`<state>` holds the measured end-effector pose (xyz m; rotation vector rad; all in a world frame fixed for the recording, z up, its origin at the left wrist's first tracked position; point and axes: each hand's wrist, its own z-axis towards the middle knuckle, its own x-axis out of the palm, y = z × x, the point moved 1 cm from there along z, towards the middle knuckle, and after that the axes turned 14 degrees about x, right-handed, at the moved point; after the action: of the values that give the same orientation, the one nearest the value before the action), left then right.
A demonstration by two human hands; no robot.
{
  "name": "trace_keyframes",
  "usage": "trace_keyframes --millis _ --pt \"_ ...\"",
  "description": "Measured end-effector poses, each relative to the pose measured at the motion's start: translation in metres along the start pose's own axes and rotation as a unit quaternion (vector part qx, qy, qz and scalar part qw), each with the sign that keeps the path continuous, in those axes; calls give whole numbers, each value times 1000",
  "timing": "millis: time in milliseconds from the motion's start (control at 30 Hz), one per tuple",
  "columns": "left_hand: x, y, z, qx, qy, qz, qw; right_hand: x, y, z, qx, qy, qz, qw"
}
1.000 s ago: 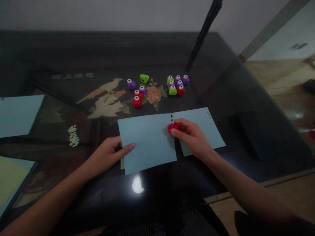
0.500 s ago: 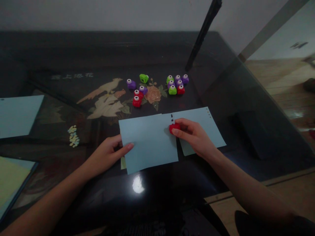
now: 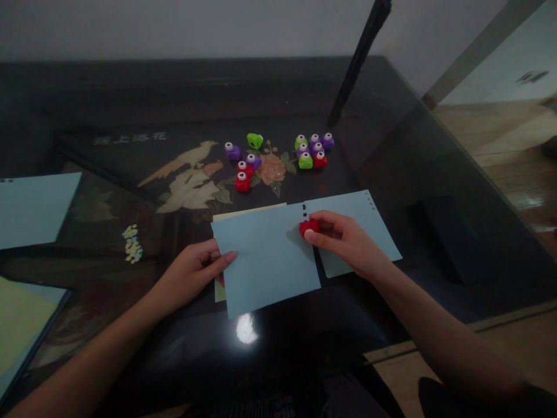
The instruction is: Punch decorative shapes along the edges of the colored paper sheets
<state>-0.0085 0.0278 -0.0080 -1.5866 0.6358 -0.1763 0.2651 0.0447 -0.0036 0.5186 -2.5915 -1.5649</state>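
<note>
My left hand (image 3: 198,270) pinches the left edge of a light blue sheet of paper (image 3: 265,261), thumb on top and fingers underneath. Between the thumb and fingers of my right hand (image 3: 343,238) is a small red craft punch (image 3: 308,227), set at the sheet's right edge. A short column of dark punched shapes, one a star, shows just above the punch. Beneath the sheet lies a yellowish paper (image 3: 252,211), mostly covered. Another blue sheet (image 3: 348,203), with small marks in its top right corner, rests partly under my right hand.
Several red, green and purple punches stand in a left group (image 3: 242,182) and a right group (image 3: 319,159). Punched paper bits (image 3: 132,244) lie at left, between my left arm and a blue sheet (image 3: 35,209). Yellow paper (image 3: 21,319) sits front left. A black pole (image 3: 359,64) rises behind.
The held blue sheet has turned slightly, its lower edge coming toward me, and more of the yellowish paper shows behind its top edge. Both hands keep their grips.
</note>
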Motion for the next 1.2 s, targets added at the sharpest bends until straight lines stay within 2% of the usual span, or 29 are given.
trace_keyframes --millis 433,700,1200 --pt "-2 4 -1 6 -13 -2 1000 -3 5 -1 29 -14 -6 999" --pt "-2 3 -2 8 -15 -5 1000 -5 7 -2 45 3 -3 999" --pt "-1 2 0 3 -15 -8 1000 -3 7 -1 7 -29 -49 998"
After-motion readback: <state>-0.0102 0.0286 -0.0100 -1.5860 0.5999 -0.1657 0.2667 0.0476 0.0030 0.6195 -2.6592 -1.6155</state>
